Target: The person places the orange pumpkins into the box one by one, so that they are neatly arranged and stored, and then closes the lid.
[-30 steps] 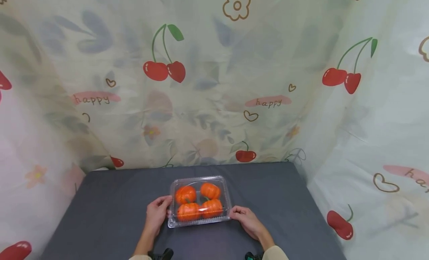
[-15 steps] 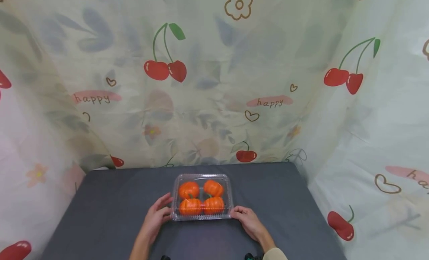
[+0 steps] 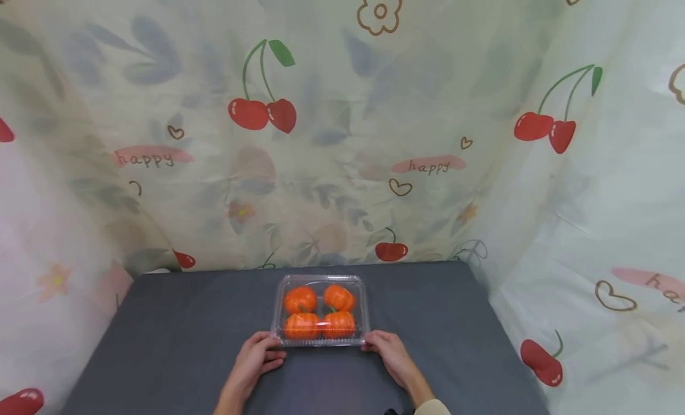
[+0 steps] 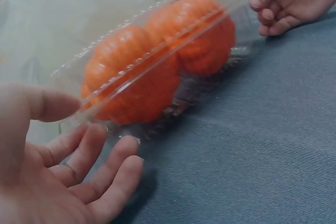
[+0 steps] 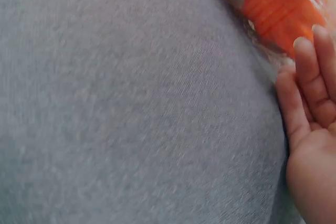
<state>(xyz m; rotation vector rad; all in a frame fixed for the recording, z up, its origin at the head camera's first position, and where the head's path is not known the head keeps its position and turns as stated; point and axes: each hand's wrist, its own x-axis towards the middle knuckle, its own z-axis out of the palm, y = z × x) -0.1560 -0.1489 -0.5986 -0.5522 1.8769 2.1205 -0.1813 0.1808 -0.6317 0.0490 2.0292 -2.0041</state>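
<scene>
A clear plastic clamshell box (image 3: 321,342) lies on the dark table, its lid down. Several small orange pumpkins (image 3: 302,326) with green stems show through it. At the near left corner my left hand (image 3: 255,360) pinches the rim; in the left wrist view the thumb is above the rim, the index finger just below it, and the other fingers are spread loosely. My right hand (image 3: 392,354) pinches the near right corner between thumb and fingers. The right wrist view shows part of that hand (image 5: 317,135) beside the box, its thumb out of sight.
Dark grey cloth (image 3: 176,343) covers the table. A patterned curtain (image 3: 321,165) with cherries and "happy" prints hangs along the back and both sides, close behind the table's far edge.
The box has turned from slightly tilted to nearly square with the table and shifted a little away. My left hand loosened from the left side, then moved to the near left corner.
</scene>
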